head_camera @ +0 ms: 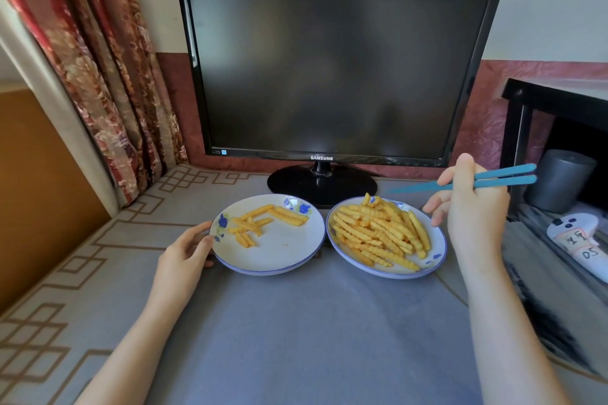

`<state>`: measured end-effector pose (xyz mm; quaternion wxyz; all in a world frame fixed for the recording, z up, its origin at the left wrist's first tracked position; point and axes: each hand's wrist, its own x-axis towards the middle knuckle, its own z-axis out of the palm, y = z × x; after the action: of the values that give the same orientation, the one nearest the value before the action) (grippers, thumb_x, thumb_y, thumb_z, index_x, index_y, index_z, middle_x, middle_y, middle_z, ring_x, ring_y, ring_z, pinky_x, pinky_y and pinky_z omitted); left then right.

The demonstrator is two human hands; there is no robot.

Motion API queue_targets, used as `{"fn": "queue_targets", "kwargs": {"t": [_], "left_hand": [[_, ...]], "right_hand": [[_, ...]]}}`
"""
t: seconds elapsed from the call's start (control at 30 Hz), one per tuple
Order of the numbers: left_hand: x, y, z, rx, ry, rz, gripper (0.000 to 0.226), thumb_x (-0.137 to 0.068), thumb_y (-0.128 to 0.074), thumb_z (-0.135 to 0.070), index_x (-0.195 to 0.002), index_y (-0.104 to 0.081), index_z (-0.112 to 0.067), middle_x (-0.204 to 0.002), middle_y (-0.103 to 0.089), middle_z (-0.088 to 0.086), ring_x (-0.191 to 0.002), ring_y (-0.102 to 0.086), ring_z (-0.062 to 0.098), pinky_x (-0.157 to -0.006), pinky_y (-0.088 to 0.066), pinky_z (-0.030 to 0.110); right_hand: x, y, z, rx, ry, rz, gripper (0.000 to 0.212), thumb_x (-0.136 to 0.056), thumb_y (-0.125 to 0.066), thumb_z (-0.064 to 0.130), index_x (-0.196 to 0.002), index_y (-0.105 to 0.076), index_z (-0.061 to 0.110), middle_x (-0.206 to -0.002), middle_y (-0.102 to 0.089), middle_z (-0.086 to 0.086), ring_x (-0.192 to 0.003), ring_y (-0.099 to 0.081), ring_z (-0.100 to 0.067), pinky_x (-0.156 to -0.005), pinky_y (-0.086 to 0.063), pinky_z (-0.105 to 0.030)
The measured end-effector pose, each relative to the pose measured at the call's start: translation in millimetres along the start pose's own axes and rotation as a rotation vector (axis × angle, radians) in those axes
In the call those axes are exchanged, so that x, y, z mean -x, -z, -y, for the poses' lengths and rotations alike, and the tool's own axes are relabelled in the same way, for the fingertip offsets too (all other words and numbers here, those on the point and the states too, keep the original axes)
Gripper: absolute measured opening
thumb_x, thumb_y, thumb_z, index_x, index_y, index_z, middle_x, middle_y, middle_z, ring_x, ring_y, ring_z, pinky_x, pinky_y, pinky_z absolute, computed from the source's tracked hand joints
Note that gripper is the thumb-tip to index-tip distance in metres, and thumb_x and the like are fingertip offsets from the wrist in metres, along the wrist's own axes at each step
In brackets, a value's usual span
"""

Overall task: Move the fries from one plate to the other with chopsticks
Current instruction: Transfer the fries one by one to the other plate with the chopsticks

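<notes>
Two plates [273, 260] side by side, monitor [335, 76] behind

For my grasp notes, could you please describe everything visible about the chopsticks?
The chopsticks are a teal pair, plastic-looking, smooth and tapered. The right hand grips them mid-length, with the thick ends sticking out rightward and the tips close together, pointing left by the far rim of the fuller plate. Nothing is held between the tips.

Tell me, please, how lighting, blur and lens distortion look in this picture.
Head view: the light is soft and even, with faint shadows under the left plate and right plate; the monitor bows from wide-angle distortion, its dark screen showing dull reflection, no hard glare; the chopsticks blur toward their tips; the black shelf at the right edge is smeared; the fries look sharp.
</notes>
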<state>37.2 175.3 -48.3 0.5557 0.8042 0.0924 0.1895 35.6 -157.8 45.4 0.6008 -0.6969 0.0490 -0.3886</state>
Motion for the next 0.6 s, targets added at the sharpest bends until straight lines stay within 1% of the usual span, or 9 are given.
{"fn": "queue_targets", "kwargs": {"t": [0.07, 0.13, 0.23, 0.3, 0.43, 0.47, 0.6], "left_hand": [[0, 0, 0, 0.002, 0.000, -0.001, 0.030, -0.096, -0.047, -0.014, -0.122, -0.062, -0.017, -0.092, -0.068, 0.002, -0.073, -0.063, 0.015, -0.053, -0.042, -0.001], [0, 0, 0, 0.006, 0.003, 0.001, 0.030, -0.096, -0.048, -0.014, -0.121, -0.062, -0.018, -0.090, -0.068, -0.002, -0.073, -0.064, 0.016, -0.053, -0.042, -0.001], [0, 0, 0, 0.004, 0.002, 0.003, 0.029, -0.096, -0.048, -0.014, -0.121, -0.062, -0.019, -0.088, -0.067, -0.007, -0.073, -0.064, 0.016, -0.054, -0.043, -0.001], [0, 0, 0, 0.001, 0.000, -0.002, 0.029, -0.096, -0.048, -0.015, -0.121, -0.062, -0.019, -0.089, -0.067, -0.004, -0.072, -0.064, 0.015, -0.054, -0.042, -0.001], [0, 0, 0, 0.001, -0.004, -0.004, 0.029, -0.096, -0.047, -0.015, -0.121, -0.062, -0.019, -0.092, -0.068, 0.002, -0.072, -0.063, 0.015, -0.054, -0.041, -0.002], [0, 0, 1, 0.006, -0.003, -0.002, 0.029, -0.096, -0.047, -0.015, -0.121, -0.062, -0.019, -0.092, -0.068, 0.002, -0.072, -0.063, 0.015, -0.054, -0.042, -0.002], [-1, 0, 2, 0.011, 0.000, 0.002, 0.029, -0.096, -0.047, -0.015, -0.122, -0.062, -0.018, -0.090, -0.067, -0.001, -0.074, -0.063, 0.014, -0.054, -0.044, -0.001]], "right_hand": [[4, -4, 5, -0.081, -0.007, 0.040, 0.042, -0.100, -0.037, 0.034, -0.066, -0.052, 0.014, -0.041, -0.054, -0.014, -0.032, -0.043, -0.026, -0.036, -0.033, -0.019], [8, -11, 8, -0.136, -0.032, 0.126, 0.042, -0.100, -0.038, 0.032, -0.065, -0.051, 0.013, -0.043, -0.054, -0.015, -0.032, -0.040, -0.027, -0.035, -0.029, -0.017], [19, -24, 10, -0.167, -0.051, 0.279, 0.040, -0.101, -0.037, 0.029, -0.069, -0.050, 0.008, -0.044, -0.054, -0.014, -0.031, -0.040, -0.025, -0.035, -0.029, -0.017], [28, -33, 10, -0.179, -0.054, 0.370, 0.040, -0.102, -0.037, 0.028, -0.070, -0.049, 0.007, -0.046, -0.053, -0.019, -0.030, -0.040, -0.024, -0.034, -0.029, -0.017], [44, -49, 5, -0.123, -0.049, 0.510, 0.040, -0.102, -0.037, 0.028, -0.072, -0.049, 0.004, -0.055, -0.054, -0.032, -0.032, -0.041, -0.021, -0.036, -0.032, -0.019], [46, -52, 3, -0.120, -0.048, 0.536, 0.039, -0.102, -0.037, 0.028, -0.073, -0.049, 0.004, -0.055, -0.054, -0.031, -0.032, -0.041, -0.020, -0.037, -0.033, -0.020], [51, -59, -4, -0.076, -0.060, 0.597, 0.040, -0.101, -0.037, 0.029, -0.074, -0.050, 0.003, -0.050, -0.055, -0.018, -0.036, -0.043, -0.025, -0.044, -0.037, -0.027]]}}
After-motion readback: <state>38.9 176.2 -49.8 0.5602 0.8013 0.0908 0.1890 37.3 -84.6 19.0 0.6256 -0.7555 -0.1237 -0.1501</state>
